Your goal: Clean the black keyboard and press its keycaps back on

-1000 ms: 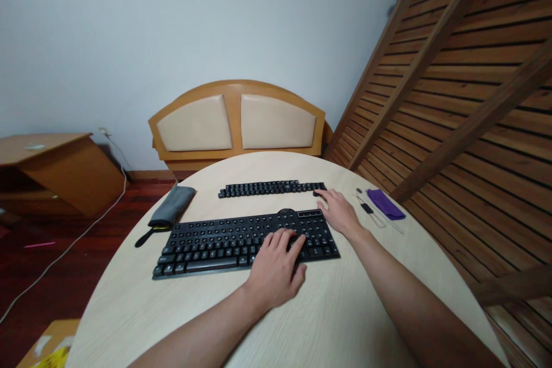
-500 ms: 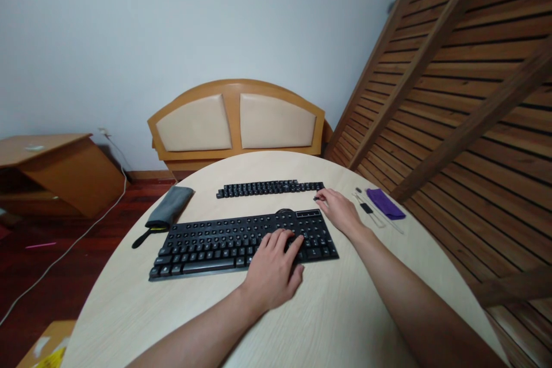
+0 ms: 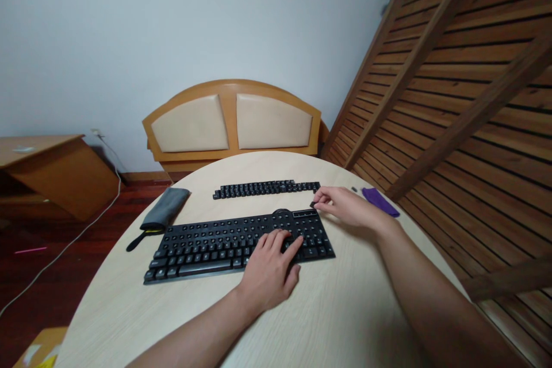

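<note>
A black keyboard (image 3: 204, 250) lies across the table; its upper rows show bare key sockets, while the lower rows and part of the number pad carry keycaps. My left hand (image 3: 269, 267) rests on the keyboard's right half with fingers outstretched. Near the keyboard's top right corner, my right hand (image 3: 338, 204) pinches a small black keycap (image 3: 313, 204) between thumb and fingers, above the table. Behind the keyboard stand rows of loose keycaps (image 3: 254, 189) in a long block. A coiled cable (image 3: 282, 212) shows at the keyboard's back edge.
On the round table (image 3: 172, 328), a grey pouch (image 3: 166, 208) lies at the left and a purple cloth (image 3: 380, 202) at the right. My right forearm hides the small tools beside the cloth. Wooden slats (image 3: 466, 144) lean close on the right; a headboard (image 3: 233, 146) stands behind.
My right hand has moved back from the keycap rows towards the keyboard's top right corner, carrying a keycap. My left hand stays on the keyboard. The view has shifted slightly.
</note>
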A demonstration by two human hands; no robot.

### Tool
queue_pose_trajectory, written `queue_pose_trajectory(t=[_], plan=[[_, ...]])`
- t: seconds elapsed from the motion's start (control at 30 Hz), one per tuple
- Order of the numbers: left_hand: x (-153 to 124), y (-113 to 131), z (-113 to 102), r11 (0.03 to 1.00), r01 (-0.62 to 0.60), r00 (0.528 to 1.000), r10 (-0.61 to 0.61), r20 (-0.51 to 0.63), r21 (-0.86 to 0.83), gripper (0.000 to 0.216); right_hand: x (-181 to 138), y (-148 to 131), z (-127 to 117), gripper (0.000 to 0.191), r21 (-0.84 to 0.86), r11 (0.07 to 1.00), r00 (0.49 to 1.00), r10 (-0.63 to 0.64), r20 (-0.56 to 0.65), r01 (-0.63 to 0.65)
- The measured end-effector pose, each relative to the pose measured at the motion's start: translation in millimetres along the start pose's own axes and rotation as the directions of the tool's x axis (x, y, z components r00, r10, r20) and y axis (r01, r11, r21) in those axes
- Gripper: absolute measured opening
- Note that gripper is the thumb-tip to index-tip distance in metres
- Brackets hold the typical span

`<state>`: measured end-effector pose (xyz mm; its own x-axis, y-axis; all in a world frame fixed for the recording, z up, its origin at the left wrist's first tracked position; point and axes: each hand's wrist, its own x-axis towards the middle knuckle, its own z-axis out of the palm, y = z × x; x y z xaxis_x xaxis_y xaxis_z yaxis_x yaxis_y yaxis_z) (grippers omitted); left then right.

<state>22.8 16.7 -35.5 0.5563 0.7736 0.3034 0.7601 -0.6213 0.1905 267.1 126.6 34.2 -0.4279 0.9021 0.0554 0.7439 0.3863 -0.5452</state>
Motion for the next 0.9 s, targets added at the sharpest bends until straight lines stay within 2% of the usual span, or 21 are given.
queue_pose_trajectory(t=[0.1, 0.2, 0.33, 0.47, 0.7, 0.9], plan=[[0, 0, 0, 1.0, -0.002, 1.0, 0.002, 0.001, 0.001, 0.054, -6, -15, -1, 0.015, 0.082, 0.997, 0.984, -0.021, 0.175, 0.007], [0, -1, 1, 1.0, -0.007, 1.0, 0.007, -0.002, 0.004, 0.054, -8, -24, 5, 0.013, 0.088, 0.996, 0.944, -0.004, 0.329, -0.027], [0, -1, 0, 1.0, -0.009, 1.0, 0.009, 0.012, 0.01, 0.054, -6, -25, 15, 0.016, 0.114, 0.991, 0.897, 0.01, 0.442, -0.067], [0, 0, -2, 1.0, -0.008, 1.0, 0.008, 0.015, 0.006, 0.054, -3, -24, 19, 0.018, 0.1, 0.994, 0.895, 0.001, 0.446, -0.051], [0, 0, -1, 1.0, -0.007, 1.0, 0.007, -0.002, 0.009, 0.052, -3, -26, 22, 0.014, -0.074, 0.997, 0.929, 0.032, 0.368, -0.005], [0, 0, 0, 1.0, -0.008, 1.0, 0.008, 0.006, 0.019, 0.051, -2, -27, 20, 0.017, -0.059, 0.998, 0.916, 0.059, 0.398, -0.038]])
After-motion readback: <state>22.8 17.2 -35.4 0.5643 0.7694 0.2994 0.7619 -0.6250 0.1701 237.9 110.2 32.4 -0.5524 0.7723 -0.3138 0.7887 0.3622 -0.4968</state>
